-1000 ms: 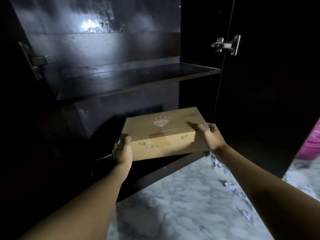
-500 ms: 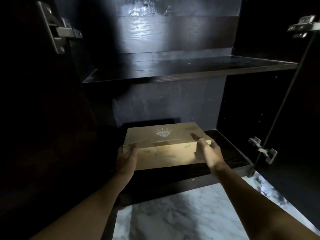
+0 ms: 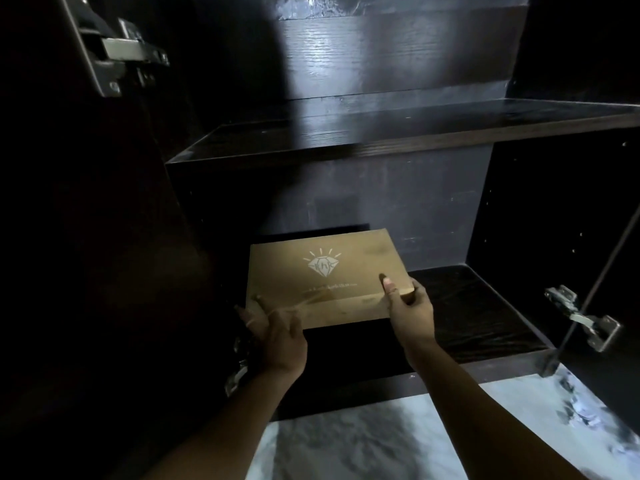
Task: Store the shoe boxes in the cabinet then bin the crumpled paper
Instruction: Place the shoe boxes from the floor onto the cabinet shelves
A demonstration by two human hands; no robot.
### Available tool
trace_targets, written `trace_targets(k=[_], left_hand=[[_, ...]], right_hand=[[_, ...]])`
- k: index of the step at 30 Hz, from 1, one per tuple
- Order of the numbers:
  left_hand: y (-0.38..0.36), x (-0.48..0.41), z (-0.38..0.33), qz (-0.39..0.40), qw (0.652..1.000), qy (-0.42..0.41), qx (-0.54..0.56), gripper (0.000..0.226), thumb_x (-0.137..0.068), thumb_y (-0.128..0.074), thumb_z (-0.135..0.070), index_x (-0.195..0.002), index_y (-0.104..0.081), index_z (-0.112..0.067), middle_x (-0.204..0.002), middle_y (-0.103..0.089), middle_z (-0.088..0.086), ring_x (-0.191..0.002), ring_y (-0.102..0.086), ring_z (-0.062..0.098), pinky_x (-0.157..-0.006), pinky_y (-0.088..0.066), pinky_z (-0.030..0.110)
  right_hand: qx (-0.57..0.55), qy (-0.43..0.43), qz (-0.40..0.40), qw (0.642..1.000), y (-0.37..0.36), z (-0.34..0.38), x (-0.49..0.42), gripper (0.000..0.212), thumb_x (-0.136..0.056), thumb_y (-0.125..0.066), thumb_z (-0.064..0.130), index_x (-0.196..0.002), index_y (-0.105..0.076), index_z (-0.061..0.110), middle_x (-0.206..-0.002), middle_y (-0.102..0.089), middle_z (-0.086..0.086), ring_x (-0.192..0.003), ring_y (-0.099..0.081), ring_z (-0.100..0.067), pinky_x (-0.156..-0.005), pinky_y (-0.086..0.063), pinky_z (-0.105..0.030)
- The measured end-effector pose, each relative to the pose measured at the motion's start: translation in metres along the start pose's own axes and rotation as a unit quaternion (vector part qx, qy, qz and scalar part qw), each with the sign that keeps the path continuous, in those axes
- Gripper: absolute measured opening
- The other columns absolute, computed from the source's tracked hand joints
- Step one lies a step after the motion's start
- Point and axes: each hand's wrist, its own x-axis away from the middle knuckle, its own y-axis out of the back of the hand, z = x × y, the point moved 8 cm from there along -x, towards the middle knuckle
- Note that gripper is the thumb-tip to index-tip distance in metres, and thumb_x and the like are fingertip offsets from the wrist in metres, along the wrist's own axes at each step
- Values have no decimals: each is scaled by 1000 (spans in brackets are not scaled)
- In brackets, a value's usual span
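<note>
**Desk:** Where is the box, and who has it?

**Photographer:** A tan shoe box [image 3: 329,275] with a diamond logo lies on the bottom shelf [image 3: 467,306] of a dark cabinet [image 3: 398,202], doors open, set toward the left wall. The right hand [image 3: 412,313] grips its 5 o'clock corner, with the thumb [image 3: 388,285] on the lid and the fingers wrapped round the side. The left hand [image 3: 277,330] lies against the 7 o'clock corner. Its fingers are fairly straight and not clasping, though that side is blurred.

**Desk:** What could go wrong from here?

**Photographer:** Little for the box itself, which looks seated flat. But only one hand has a real hold, so a hard push could skew it or knock it against the back panel at 12 o'clock. The shadow there hides how much depth is left. A crooked box would also cost room to its right, where more boxes presumably belong.

The left knuckles sit close to the side wall and the lower left hinge [image 3: 237,370] at 8 o'clock, so they could scrape on withdrawal. The right-door hinge [image 3: 585,317] juts out at 3 o'clock.

**Desk:** And the paper?

**Photographer:** Not plainly visible. There are pale scraps on the marble floor [image 3: 381,445] at 4 o'clock, too blurred to name.
</note>
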Motion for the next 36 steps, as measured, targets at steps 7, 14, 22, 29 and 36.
trace_targets(k=[7, 14, 22, 29, 36], left_hand=[[5, -17, -1, 8, 999, -20, -50, 69, -100, -42, -29, -156, -3, -13, -155, 25, 26, -140, -23, 49, -111, -27, 42], [3, -31, -1, 62, 995, -53, -66, 65, -99, -46, -30, -154, -16, -11, -159, 12, 24, -144, -20, 42, -113, -32, 41], [-23, -68, 5, 138, 988, 16, -70, 83, -98, -42, -47, -153, 15, -24, -159, 23, 14, -149, 10, 32, -120, -16, 39], [-35, -93, 7, 190, 976, 47, -95, 82, -96, -39, -55, -152, 17, -35, -162, 9, 14, -150, 1, 34, -120, -17, 42], [-23, -97, 13, 185, 979, 47, -70, 88, -84, -49, -57, -153, 2, -38, -159, -21, 13, -138, -37, 37, -110, -39, 46]], right_hand=[[14, 1, 62, 998, -14, 0, -7, 72, -93, -65, 27, -154, -27, 20, -133, -54, -2, -122, -54, -21, -107, -44, -39], [161, 42, -15, 986, -23, 5, -11, 78, -86, -73, 37, -149, -32, 20, -144, -24, -8, -131, -38, -28, -108, -39, -39], [145, 32, 66, 987, -62, 2, -23, 102, -84, -73, 42, -158, -5, 23, -150, -22, -10, -136, -37, -30, -109, -37, -42], [130, 34, 130, 982, -76, -4, -31, 99, -88, -68, 44, -158, 0, 26, -158, -18, -2, -142, -30, -25, -113, -32, -41], [126, -22, 179, 976, -72, -6, -25, 84, -86, -65, 51, -155, -20, 33, -158, -31, 1, -141, -36, -24, -115, -33, -49]])
